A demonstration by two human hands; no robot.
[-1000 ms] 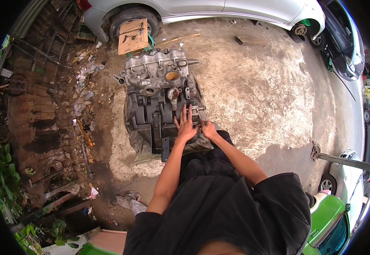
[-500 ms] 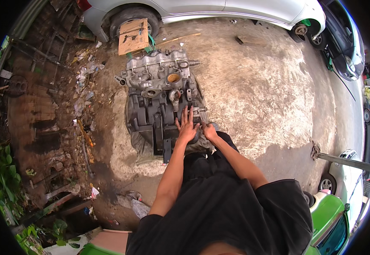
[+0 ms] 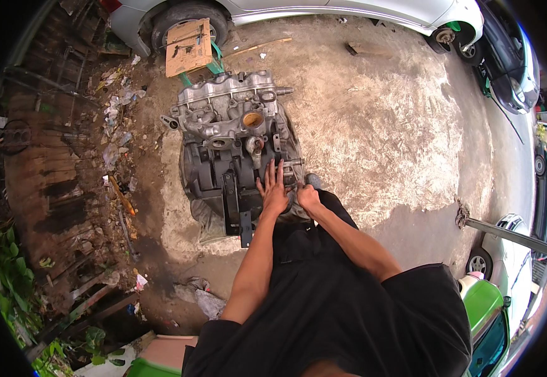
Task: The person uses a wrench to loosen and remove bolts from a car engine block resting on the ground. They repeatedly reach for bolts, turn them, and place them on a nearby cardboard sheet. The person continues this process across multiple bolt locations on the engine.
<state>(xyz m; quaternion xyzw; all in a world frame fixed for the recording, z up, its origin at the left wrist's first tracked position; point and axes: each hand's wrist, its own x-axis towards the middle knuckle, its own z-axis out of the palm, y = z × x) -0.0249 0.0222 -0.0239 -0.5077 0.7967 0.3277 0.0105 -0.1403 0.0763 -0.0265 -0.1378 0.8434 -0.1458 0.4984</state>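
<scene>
Left hand (image 3: pixel 274 196) spread flat on engine (image 3: pixel 230 147); right hand (image 3: pixel 308 196) curled, grip unclear. Slip could scrape knuckles.

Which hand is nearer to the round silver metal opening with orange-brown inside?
Left: the left hand lies on the dark metal engine block, pictured below the opening; the right hand is farther, at the block's right edge.

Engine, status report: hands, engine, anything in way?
Left hand spread on engine. Right hand curled at its near right edge, hold unclear. Engine on grey cloth. Nothing seen blocking.
</scene>
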